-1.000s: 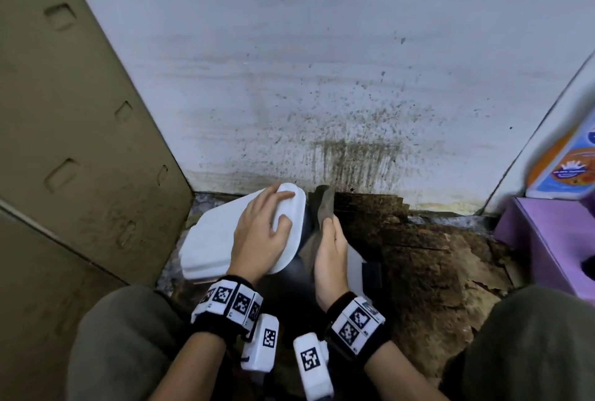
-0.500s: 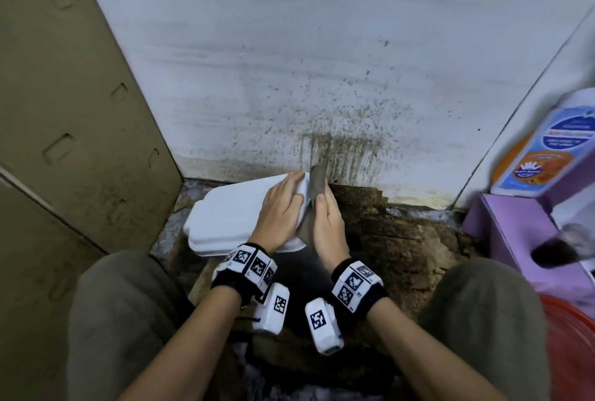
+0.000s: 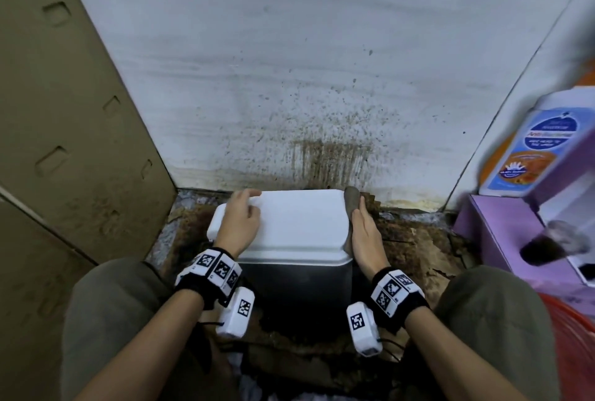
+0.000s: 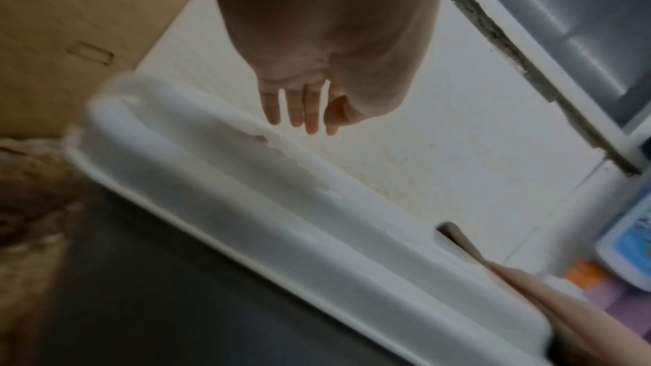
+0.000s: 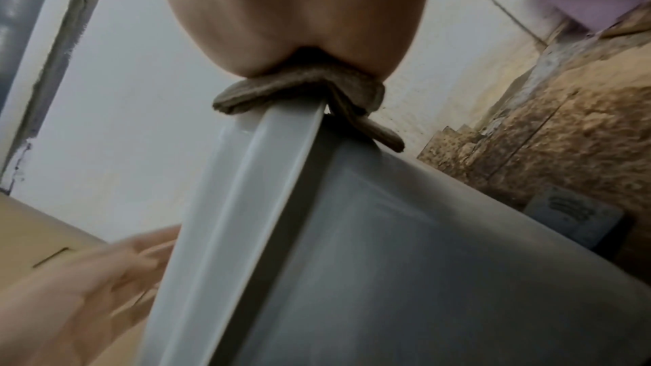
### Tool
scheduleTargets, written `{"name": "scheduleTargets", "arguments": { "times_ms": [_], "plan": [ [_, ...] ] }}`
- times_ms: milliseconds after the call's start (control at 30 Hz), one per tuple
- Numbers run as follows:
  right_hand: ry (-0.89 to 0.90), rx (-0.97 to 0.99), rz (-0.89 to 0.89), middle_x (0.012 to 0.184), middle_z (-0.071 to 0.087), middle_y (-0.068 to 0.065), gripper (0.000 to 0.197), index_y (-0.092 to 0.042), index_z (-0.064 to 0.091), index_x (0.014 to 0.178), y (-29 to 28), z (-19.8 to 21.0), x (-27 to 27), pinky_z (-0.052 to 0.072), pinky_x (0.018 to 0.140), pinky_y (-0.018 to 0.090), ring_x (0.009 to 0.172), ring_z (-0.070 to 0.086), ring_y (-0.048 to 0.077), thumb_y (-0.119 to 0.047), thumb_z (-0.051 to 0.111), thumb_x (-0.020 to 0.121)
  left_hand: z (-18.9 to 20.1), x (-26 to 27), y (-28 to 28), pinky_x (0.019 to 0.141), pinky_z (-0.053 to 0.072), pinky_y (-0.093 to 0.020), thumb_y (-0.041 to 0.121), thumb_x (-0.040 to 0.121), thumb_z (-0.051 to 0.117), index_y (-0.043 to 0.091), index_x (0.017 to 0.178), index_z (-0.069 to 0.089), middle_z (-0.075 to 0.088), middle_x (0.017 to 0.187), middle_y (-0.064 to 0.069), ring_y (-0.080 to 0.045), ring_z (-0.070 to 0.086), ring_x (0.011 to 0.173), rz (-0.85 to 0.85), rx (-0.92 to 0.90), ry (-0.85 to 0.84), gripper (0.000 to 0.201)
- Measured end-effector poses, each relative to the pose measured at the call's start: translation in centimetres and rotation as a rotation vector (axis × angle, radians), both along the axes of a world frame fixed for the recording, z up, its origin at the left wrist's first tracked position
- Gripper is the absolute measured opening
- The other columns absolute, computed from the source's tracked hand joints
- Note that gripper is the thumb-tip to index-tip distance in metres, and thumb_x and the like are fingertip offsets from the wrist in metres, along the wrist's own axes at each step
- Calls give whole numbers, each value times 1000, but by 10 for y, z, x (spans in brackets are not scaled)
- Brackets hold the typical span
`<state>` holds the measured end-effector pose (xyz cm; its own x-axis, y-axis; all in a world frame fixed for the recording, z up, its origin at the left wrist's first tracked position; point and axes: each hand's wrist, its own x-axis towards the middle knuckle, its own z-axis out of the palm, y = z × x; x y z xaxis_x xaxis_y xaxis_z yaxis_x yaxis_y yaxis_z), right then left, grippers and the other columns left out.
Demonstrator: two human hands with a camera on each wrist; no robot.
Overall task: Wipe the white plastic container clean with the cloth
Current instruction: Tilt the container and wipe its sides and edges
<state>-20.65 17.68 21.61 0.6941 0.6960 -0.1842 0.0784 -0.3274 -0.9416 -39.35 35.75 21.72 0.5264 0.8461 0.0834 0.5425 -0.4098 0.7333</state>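
The right hand has its fingers straight, pressing the brown cloth flat against the right edge of the white plastic container; in the right wrist view the cloth folds over that rim under the palm. Across the lid, the left hand rests on the container's left part, fingers relaxed and spread, holding nothing. Beyond both hands stands a stained wall; a purple box sits well right of the cloth.

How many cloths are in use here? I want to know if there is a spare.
1: a brown cloth pressed by the right hand against the white container's right edge. A spare may lie out of view.
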Motion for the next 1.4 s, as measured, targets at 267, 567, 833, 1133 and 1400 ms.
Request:
{"name": "scheduleTargets", "arguments": {
  "times_ms": [267, 567, 833, 1133, 1400],
  "plan": [
    [-31, -56, -61, 149, 32, 35, 52, -13, 16, 160, -11, 6, 9, 35, 103, 52, 132, 38, 48, -26, 28, 111, -23, -20, 20, 112, 37, -49, 59, 100, 43, -3, 150, 25, 32, 154, -29, -44, 38, 139, 267, -380, 329, 82],
    [-67, -229, -111, 140, 52, 29, 54, -10, 15, 160, -16, -7, 33, 46, 88, 39, 114, 59, 38, -28, 27, 110, -39, -16, 9, 93, 53, -46, 82, 85, 47, -1, 137, 34, 58, 130, -18, -35, 61, 111, 169, -414, 251, 99],
    [40, -172, -265, 160, 34, 8, 54, -13, 22, 159, -25, -12, 30, 28, 107, 28, 146, 34, 27, -31, 31, 109, -29, -10, 6, 85, 55, -42, 82, 82, 52, 6, 121, 55, 66, 115, -16, -36, 65, 101, 186, -260, 210, 85],
    [128, -173, -423, 163, 26, 13, 65, -21, 9, 161, -47, -34, -14, 23, 122, 48, 148, 26, 35, -47, 31, 106, -8, 17, 21, 84, 48, -38, 63, 93, 57, 9, 117, 64, 69, 112, -15, -35, 62, 107, 100, -99, 173, 60],
    [121, -156, -359, 161, 18, 14, 62, -19, 3, 162, -41, -27, -34, 17, 118, 37, 149, 14, 30, -41, 25, 108, -26, 21, 21, 101, 41, -47, 56, 101, 46, 6, 141, 43, 49, 141, -23, -41, 51, 127, 115, -163, 221, 65]
  ]
}}
